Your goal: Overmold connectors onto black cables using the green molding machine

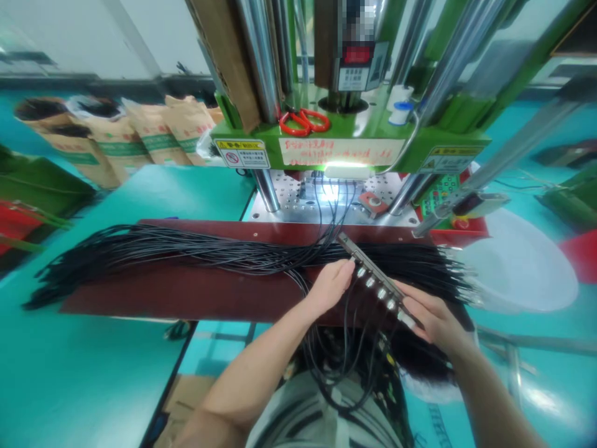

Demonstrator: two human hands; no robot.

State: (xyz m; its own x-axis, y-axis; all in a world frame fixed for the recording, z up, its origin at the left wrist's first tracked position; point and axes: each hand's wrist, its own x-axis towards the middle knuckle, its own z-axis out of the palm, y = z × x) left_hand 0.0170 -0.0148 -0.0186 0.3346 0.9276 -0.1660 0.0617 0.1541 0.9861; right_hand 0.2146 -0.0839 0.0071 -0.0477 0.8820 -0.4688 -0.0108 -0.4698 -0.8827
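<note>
A narrow metal fixture bar (370, 266) slants in front of me, with a row of silver cable connectors (382, 294) along its near edge. My right hand (431, 314) is closed around its lower right end. My left hand (333, 283) pinches at the connector nearest the bar's upper left part; the fingers mostly hide it. Black cables (346, 323) hang from the connectors and loop down over my lap. Behind the hands, a long bundle of black cables (196, 246) lies across the dark red board (186, 289).
A green press (261, 134) stands ahead, its lit metal bed (286, 196) holding more cables. Red-handled scissors (304, 122) and a white spool (400, 113) rest on it. At right are a control box (441, 199) and a white basin (527, 267). Paper sacks (112, 140) stand at left.
</note>
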